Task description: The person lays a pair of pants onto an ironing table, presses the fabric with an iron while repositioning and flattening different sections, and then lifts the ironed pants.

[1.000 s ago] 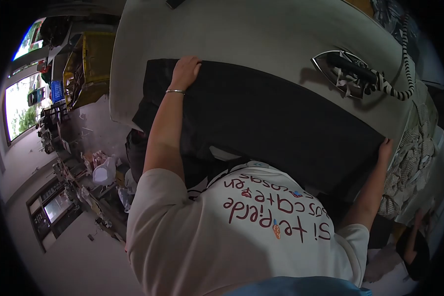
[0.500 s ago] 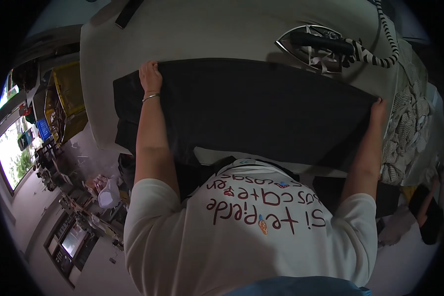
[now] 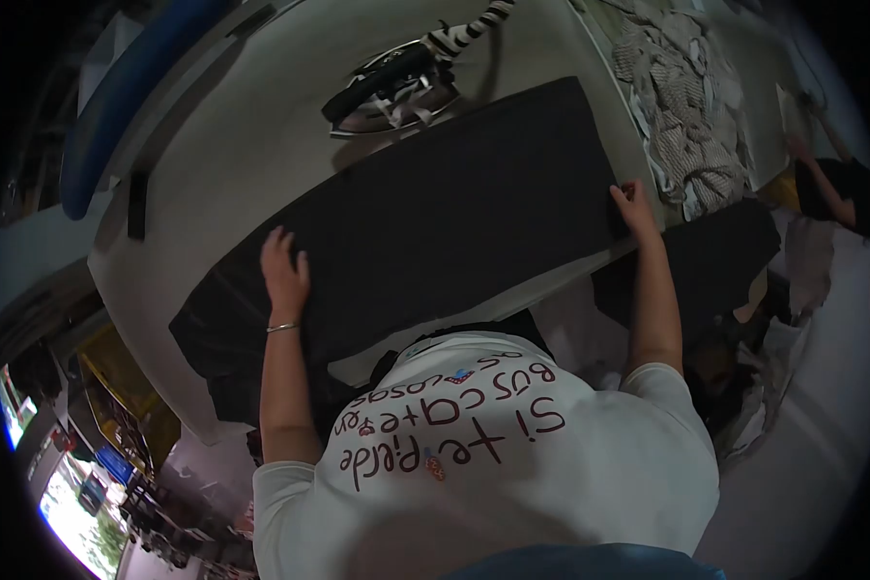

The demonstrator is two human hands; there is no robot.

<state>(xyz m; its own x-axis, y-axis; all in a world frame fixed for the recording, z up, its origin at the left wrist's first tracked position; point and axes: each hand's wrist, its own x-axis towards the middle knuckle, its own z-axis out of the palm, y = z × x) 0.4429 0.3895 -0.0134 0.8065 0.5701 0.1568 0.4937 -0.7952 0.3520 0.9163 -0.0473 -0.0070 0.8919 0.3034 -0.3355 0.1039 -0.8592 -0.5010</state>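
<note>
A dark cloth [image 3: 445, 203] lies spread over the pale padded table [image 3: 251, 145]. My left hand [image 3: 285, 271], with a bracelet at the wrist, is open over the cloth's left part, its fingers apart. At the cloth's right end, my right hand [image 3: 633, 208] has thumb and fingers bent close at the side edge; whether fabric is between them is too small to tell. Beyond the cloth's far edge rests an iron [image 3: 393, 92] with a black handle and a striped hose [image 3: 469, 31].
Crumpled striped fabric [image 3: 686, 116] lies along the right side. A black bar-shaped object [image 3: 137, 205] is on the table's left part. Another person [image 3: 831, 188] is at the far right. More dark cloth [image 3: 696, 261] hangs at the right, below the striped fabric.
The view has turned towards the right. My left hand has left the cloth's far edge and lies over its surface. My right hand has moved from the far corner down the right edge.
</note>
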